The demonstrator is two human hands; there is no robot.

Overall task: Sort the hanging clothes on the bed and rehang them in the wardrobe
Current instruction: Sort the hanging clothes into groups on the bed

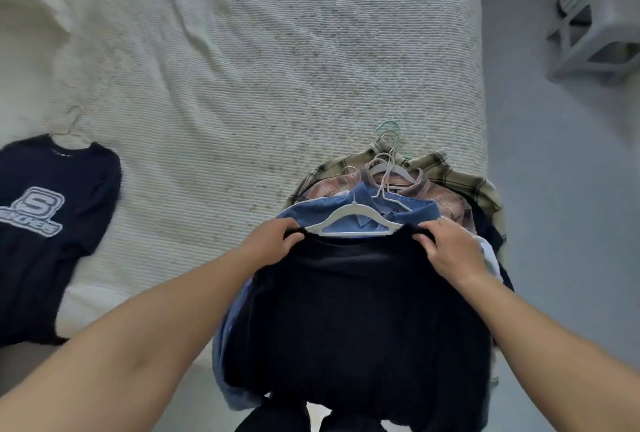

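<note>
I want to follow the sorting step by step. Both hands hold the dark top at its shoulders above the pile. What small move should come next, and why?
Probably lift the dark top off the pile and carry it left, beside the navy logo shirt. The left hand and right hand already grip its shoulders, and the other shirts with their hangers lie under it.

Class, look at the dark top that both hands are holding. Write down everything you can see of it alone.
The dark top is plain navy or black, of soft knit-like cloth, with no print showing. It lies flat on top of the pile of shirts at the bed's near edge, its hem hanging toward the viewer. The left hand and right hand each pinch a shoulder. A white hanger shows at its neckline; whether it sits inside is unclear.
</note>
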